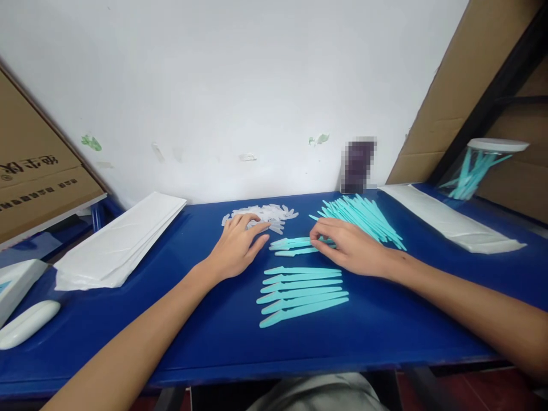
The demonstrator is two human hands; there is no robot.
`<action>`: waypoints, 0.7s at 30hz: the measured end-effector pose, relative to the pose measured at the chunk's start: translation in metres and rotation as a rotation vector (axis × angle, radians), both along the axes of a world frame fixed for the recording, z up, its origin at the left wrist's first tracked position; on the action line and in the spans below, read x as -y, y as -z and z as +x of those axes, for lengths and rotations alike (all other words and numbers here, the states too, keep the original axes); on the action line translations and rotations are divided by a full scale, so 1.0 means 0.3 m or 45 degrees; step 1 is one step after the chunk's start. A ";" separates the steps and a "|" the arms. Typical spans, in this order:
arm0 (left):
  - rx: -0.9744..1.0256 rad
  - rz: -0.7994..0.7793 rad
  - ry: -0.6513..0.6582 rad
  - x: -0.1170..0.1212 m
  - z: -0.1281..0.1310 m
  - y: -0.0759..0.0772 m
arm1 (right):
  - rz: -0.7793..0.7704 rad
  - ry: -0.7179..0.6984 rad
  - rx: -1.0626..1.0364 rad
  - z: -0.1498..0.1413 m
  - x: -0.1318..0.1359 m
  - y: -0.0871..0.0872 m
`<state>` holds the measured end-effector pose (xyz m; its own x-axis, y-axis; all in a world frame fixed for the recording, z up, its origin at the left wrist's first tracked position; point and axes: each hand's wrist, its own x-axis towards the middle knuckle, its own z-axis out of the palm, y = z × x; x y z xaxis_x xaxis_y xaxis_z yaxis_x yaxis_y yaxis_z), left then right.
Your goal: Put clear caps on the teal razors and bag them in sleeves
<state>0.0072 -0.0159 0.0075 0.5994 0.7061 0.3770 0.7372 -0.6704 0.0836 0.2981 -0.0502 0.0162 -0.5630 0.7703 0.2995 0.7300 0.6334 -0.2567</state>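
Note:
My left hand (238,242) lies palm down on the blue table (385,325), fingers stretched toward a small heap of clear plastic caps (268,213) and touching its near edge. My right hand (347,244) rests on a few turquoise razor sticks (291,245), fingertips pinching one of them. A row of several capped turquoise sticks (302,294) lies side by side just in front of both hands. A larger pile of turquoise sticks (363,218) fans out behind my right hand.
Stacks of white bags lie at the left (120,242) and at the right (449,220). A clear jar with turquoise sticks (475,171) stands far right. Cardboard boxes (29,177) lean at the left, and white objects (25,322) sit near the left table edge.

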 end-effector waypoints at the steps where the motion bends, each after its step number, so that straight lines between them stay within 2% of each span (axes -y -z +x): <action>1: -0.053 -0.015 -0.042 -0.009 -0.010 0.007 | 0.001 0.005 0.017 0.001 -0.002 0.003; 6: -0.199 -0.019 -0.094 -0.027 -0.035 0.017 | -0.005 0.030 0.062 0.002 0.001 0.005; 10: -0.205 0.029 -0.068 -0.030 -0.034 0.009 | -0.097 -0.151 0.118 -0.008 0.027 -0.027; 14: -0.152 -0.021 -0.003 -0.038 -0.038 0.006 | -0.181 -0.285 0.221 -0.014 0.053 -0.054; 21: -0.175 -0.013 0.055 -0.034 -0.035 0.005 | -0.325 -0.253 0.125 -0.009 0.047 -0.041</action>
